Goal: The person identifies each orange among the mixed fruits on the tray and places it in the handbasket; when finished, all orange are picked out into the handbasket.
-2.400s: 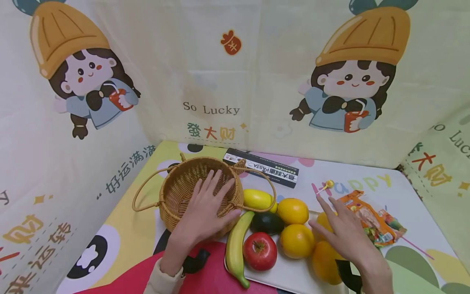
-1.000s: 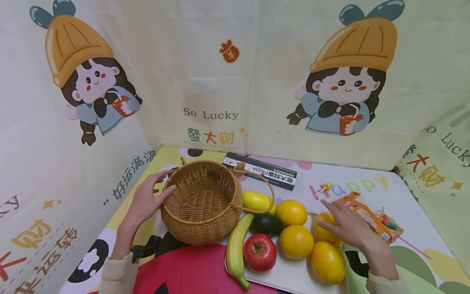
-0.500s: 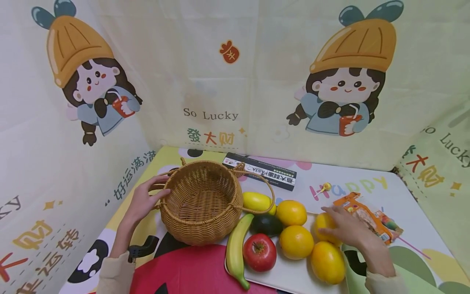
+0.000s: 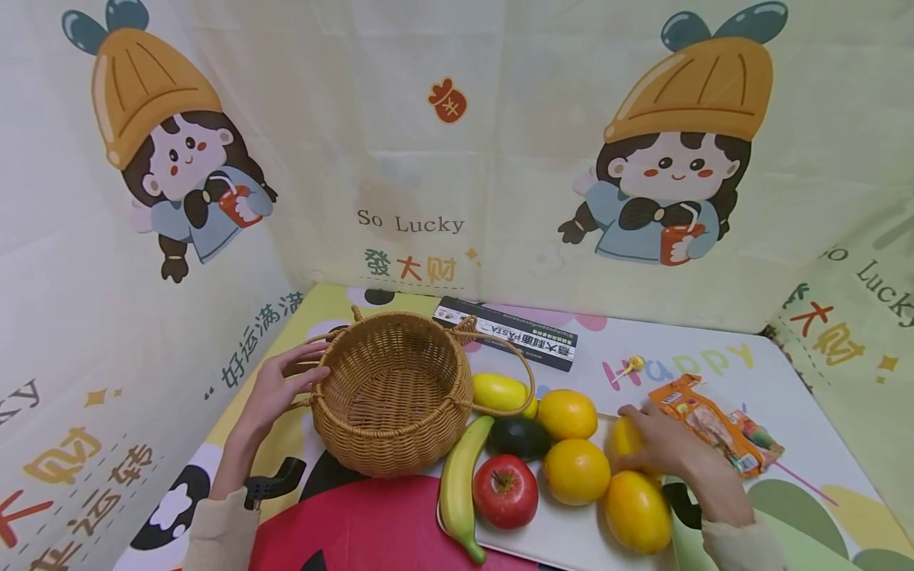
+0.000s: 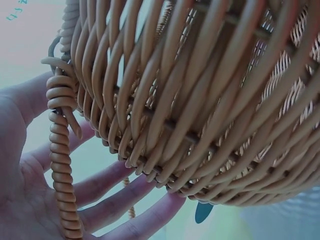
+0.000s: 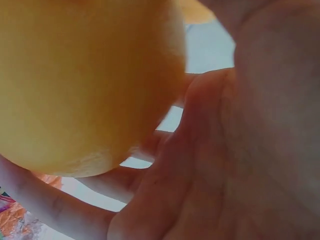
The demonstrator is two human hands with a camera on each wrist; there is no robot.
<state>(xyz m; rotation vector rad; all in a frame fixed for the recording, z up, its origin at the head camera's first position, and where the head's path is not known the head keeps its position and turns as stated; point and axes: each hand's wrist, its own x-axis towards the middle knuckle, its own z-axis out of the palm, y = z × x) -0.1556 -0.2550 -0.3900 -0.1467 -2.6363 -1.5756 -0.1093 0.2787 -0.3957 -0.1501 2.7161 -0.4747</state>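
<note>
At the left side of the round wicker basket (image 4: pixel 393 444), my left hand (image 4: pixel 274 388) has its thumb by the rim. Its fingers (image 5: pixel 135 210) stretch along the woven wall, tips touching it, and a twisted handle (image 5: pixel 61 170) crosses in front of the palm. On the right, my right hand (image 4: pixel 664 444) curls round a yellow orange (image 4: pixel 624 444) at the back right of the white tray (image 4: pixel 564 539). Up close in the right wrist view, the orange (image 6: pixel 90 90) sits within the fingers. Touching or close in front of it is a larger mango-like fruit (image 4: pixel 639 511).
On and beside the tray are a banana (image 4: pixel 462 484), a red apple (image 4: pixel 505 492), a dark avocado-like fruit (image 4: pixel 520 438), two more oranges (image 4: pixel 577 472) and a lemon (image 4: pixel 500 391). Behind lie a pasta box (image 4: pixel 507 333), a lollipop (image 4: pixel 634 364) and an orange snack packet (image 4: pixel 714 424).
My left hand has left the basket's opening for its left side. My right hand has come down from above the fruit and grips the orange at the back right.
</note>
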